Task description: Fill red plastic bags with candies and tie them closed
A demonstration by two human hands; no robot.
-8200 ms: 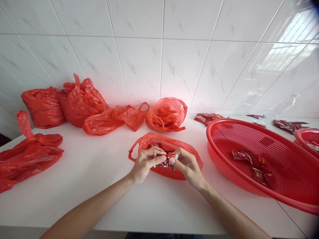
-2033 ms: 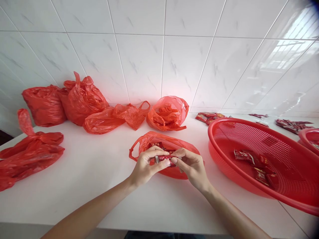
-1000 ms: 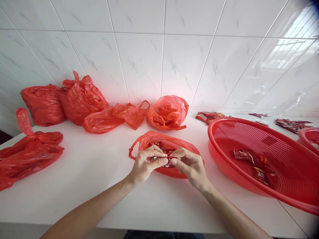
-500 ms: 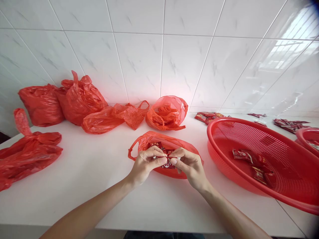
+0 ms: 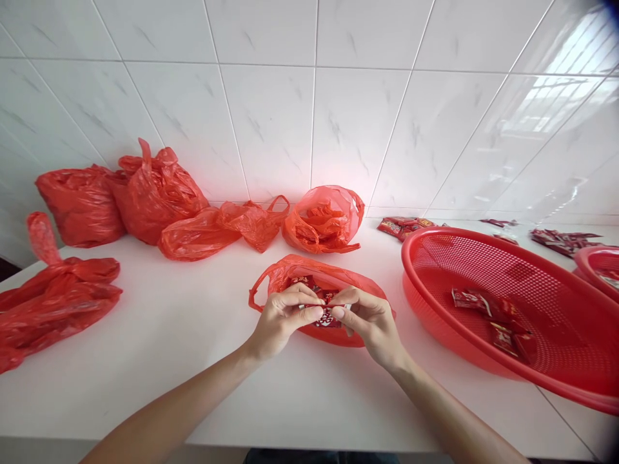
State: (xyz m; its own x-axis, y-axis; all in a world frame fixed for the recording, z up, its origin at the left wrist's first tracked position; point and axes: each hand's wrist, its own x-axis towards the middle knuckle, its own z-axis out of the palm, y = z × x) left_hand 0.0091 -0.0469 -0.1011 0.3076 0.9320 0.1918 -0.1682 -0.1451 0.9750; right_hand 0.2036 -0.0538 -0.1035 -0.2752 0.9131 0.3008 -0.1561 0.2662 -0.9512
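My left hand (image 5: 283, 319) and my right hand (image 5: 370, 319) meet over an open red plastic bag (image 5: 278, 274). Between thumbs and fingertips, both pinch the top edge of a small red snack packet (image 5: 327, 317) with white lettering. Other red packets (image 5: 304, 281) show inside the bag behind my fingers. Part of the held packet is covered by my fingertips. To the right, a large red mesh basket (image 5: 435, 241) holds several similar packets (image 5: 471, 301).
Filled red bags (image 5: 157, 183) stand at the back left, with a knotted bag (image 5: 62, 290) at the left edge. Crumpled bags (image 5: 203, 232) lie along the tiled wall. Packets (image 5: 403, 227) lie behind the basket, and a second basket (image 5: 599, 258) is at far right.
Hardly anything differs. Both hands keep their pinch on the packet over the bag, with only a slight shift of the fingers; the view has moved very slightly.
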